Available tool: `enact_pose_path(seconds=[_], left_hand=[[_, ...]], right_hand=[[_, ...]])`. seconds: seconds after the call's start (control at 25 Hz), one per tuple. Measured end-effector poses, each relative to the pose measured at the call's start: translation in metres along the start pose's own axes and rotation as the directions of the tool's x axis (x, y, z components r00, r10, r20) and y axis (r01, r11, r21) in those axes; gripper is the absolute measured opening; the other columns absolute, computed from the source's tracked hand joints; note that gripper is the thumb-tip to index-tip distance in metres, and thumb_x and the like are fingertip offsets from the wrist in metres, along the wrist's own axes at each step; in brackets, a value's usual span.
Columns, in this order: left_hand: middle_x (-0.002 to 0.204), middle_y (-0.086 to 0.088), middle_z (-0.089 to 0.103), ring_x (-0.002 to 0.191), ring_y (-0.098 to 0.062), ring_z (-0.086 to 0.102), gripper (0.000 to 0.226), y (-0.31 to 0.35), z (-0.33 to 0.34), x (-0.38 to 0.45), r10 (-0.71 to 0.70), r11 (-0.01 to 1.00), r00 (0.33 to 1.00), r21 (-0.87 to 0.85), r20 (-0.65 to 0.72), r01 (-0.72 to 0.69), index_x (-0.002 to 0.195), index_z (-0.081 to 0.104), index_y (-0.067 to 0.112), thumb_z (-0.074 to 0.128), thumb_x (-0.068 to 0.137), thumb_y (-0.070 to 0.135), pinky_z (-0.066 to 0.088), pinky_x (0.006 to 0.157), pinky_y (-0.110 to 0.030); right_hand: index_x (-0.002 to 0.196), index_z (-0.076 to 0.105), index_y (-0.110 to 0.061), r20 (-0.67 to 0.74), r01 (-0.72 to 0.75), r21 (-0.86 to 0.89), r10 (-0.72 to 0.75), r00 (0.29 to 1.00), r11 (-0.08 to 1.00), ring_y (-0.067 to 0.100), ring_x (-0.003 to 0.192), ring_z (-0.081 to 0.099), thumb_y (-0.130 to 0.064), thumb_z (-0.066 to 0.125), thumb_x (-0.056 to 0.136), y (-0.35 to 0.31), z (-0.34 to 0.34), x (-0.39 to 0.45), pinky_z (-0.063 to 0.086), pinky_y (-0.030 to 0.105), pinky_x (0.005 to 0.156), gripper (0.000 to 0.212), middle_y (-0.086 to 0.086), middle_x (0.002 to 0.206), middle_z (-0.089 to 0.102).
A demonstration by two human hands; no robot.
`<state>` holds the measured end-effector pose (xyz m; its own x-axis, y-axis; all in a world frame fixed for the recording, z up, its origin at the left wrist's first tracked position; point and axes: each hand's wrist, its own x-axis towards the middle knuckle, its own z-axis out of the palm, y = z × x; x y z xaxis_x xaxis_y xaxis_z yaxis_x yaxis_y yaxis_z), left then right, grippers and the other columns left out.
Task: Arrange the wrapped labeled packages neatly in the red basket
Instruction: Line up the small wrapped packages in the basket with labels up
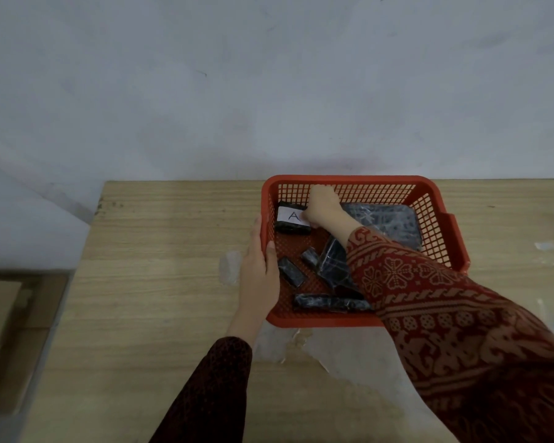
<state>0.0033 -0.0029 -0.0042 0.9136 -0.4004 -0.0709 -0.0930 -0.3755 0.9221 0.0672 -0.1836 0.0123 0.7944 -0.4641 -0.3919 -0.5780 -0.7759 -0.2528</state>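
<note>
The right hand [323, 207] is reached into the far left corner of the basket [359, 179], its fingers curled down at the edge of package A [292, 218]; whether the package is actually gripped cannot be told, since the fingertips are hidden behind the knuckles. The left hand [259, 266] is closed over the basket's left rim, thumb inside, fingers outside. Package A is a dark, glossy wrapped block with a white label [293, 216] bearing a handwritten "A". A large flat package [387, 223] is lain at the far right, partly covered by the right wrist. Three small packages [291, 271] and a long one [331, 303] are scattered near the front, another being half hidden under the patterned sleeve [429, 298]. Their labels cannot be made out. The basket is set on a wooden table [160, 282].
</note>
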Motion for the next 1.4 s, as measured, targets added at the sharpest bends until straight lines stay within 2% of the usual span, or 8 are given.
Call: enact_pose_path(seconds=[0.12,0.32,0.56,0.68,0.8,1.04,1.24,1.4], left_hand=[[0.156,0.001,0.032,0.138,-0.012,0.038,0.054,-0.005,0.001,0.001,0.021,1.0,1.0,0.003,-0.002,-0.021,0.153,0.01,0.027,0.03,0.103,0.033,0.034,0.114,-0.036],[0.15,-0.002,0.041,0.131,-0.015,0.046,0.052,-0.003,0.001,0.0,0.039,0.999,0.998,0.022,-0.056,-0.038,0.151,0.021,0.02,0.035,0.102,0.027,0.039,0.11,-0.032],[0.112,-0.003,0.059,0.105,-0.015,0.054,0.028,0.007,-0.003,-0.008,0.285,0.944,0.918,0.246,-0.277,-0.219,0.119,0.06,0.008,0.046,0.094,0.009,0.043,0.096,-0.032],[0.114,-0.007,0.064,0.11,-0.021,0.057,0.027,0.011,0.0,-0.019,0.452,0.832,0.873,0.437,-0.181,-0.34,0.112,0.064,0.01,0.047,0.093,0.015,0.031,0.099,-0.026],[0.111,-0.004,0.066,0.107,-0.019,0.059,0.026,0.014,0.009,-0.045,0.502,0.768,0.864,0.477,-0.036,-0.426,0.109,0.065,0.012,0.047,0.092,0.021,0.035,0.097,-0.031],[0.098,-0.003,0.071,0.099,-0.024,0.064,0.029,0.006,0.046,-0.099,0.509,0.656,0.855,0.6,0.098,-0.459,0.096,0.071,0.014,0.044,0.091,0.025,0.032,0.102,-0.04],[0.08,-0.005,0.071,0.077,-0.027,0.066,0.033,0.002,0.047,-0.099,0.54,0.565,0.831,0.674,0.133,-0.475,0.08,0.071,0.009,0.042,0.092,0.021,0.036,0.087,-0.037],[0.075,-0.005,0.069,0.072,-0.026,0.063,0.034,0.004,0.049,-0.101,0.554,0.536,0.821,0.697,0.136,-0.476,0.078,0.069,0.008,0.04,0.093,0.021,0.036,0.078,-0.035]], right_hand=[[0.109,0.056,-0.001,0.031,-0.019,0.02,0.018,0.999,1.0,0.033,0.107,0.061,-0.02,0.071,0.082,-0.005,0.002,0.0,0.048,0.03,0.067,0.036,0.019,0.118,0.062],[0.124,0.05,0.002,0.116,0.119,0.026,-0.121,0.986,0.993,0.031,0.109,0.056,-0.028,0.061,0.091,0.005,-0.014,-0.019,0.047,0.035,0.086,0.046,0.019,0.127,0.058],[0.132,0.047,-0.015,-0.22,0.485,0.108,-0.455,0.863,0.868,0.023,0.122,0.048,-0.028,0.062,0.089,0.057,-0.02,-0.103,0.041,0.037,0.103,0.048,0.008,0.132,0.053],[0.141,0.035,-0.022,-0.205,0.384,-0.02,-0.38,0.902,0.923,0.027,0.132,0.034,-0.037,0.071,0.079,0.104,0.001,-0.141,0.034,0.049,0.109,0.073,0.008,0.143,0.038],[0.149,0.015,-0.026,-0.104,0.319,-0.17,-0.339,0.935,0.932,0.029,0.13,0.034,-0.041,0.079,0.068,0.123,0.016,-0.15,0.033,0.049,0.106,0.105,0.009,0.141,0.035],[0.151,0.007,-0.02,-0.24,0.364,-0.205,-0.407,0.881,0.908,0.032,0.13,0.036,-0.034,0.072,0.076,0.117,0.003,-0.163,0.032,0.047,0.109,0.1,0.013,0.142,0.038],[0.15,0.02,-0.018,-0.675,0.295,0.043,-0.19,0.713,0.954,0.033,0.13,0.038,-0.039,0.068,0.077,0.146,-0.027,-0.216,0.031,0.05,0.108,0.09,0.015,0.148,0.037],[0.149,0.021,-0.016,-0.688,0.022,0.369,0.256,0.679,0.929,0.036,0.134,0.034,-0.039,0.07,0.079,0.204,-0.014,-0.246,0.03,0.052,0.109,0.088,0.019,0.151,0.032]])
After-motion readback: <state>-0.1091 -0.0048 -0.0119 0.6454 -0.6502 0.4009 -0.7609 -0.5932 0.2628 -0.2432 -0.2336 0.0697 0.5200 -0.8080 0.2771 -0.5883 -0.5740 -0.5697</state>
